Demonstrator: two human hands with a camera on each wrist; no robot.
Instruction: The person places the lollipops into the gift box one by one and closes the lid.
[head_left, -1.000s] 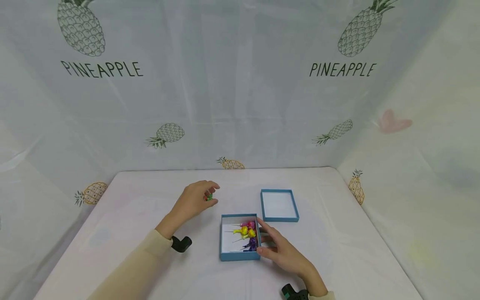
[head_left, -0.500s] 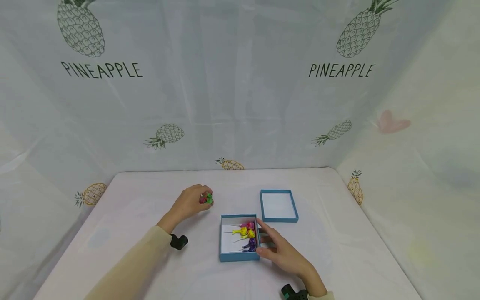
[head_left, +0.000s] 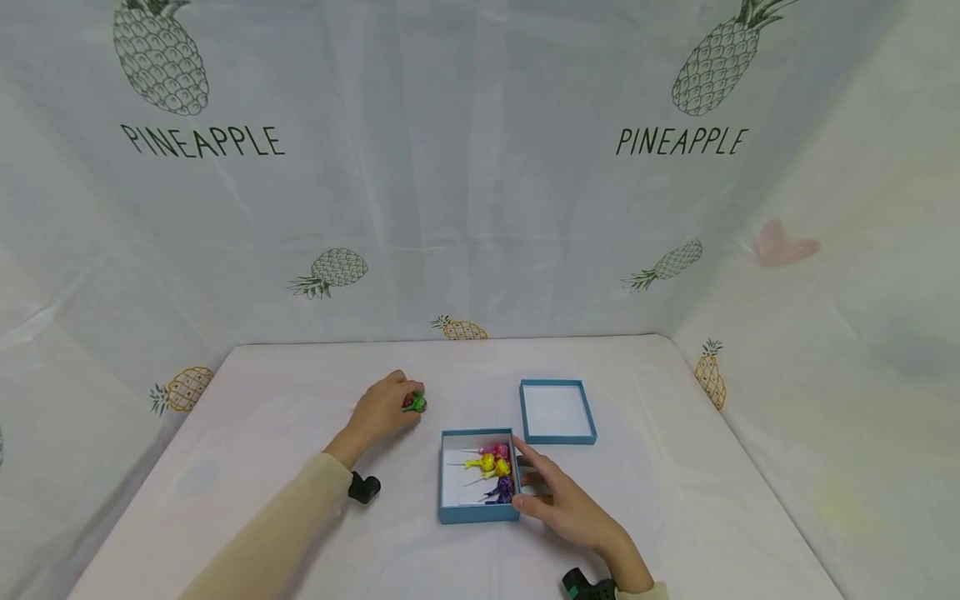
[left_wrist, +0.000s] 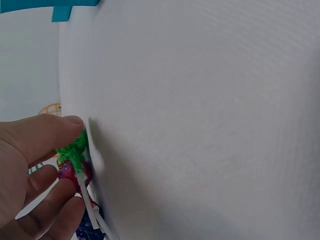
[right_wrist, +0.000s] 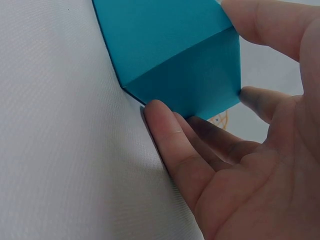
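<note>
We see a white-covered table before a pineapple-print curtain. Beyond the blue box, leftward, the left hand pinches green-and-red candy, half hidden; the spread right hand touches the box's right wall.

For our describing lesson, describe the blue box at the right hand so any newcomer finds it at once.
Start on the white table, then find the right hand. It touches the right side of the blue box. Unlike the shallower blue-edged tray beyond, this one has brightly wrapped lollipops lying inside.
</note>
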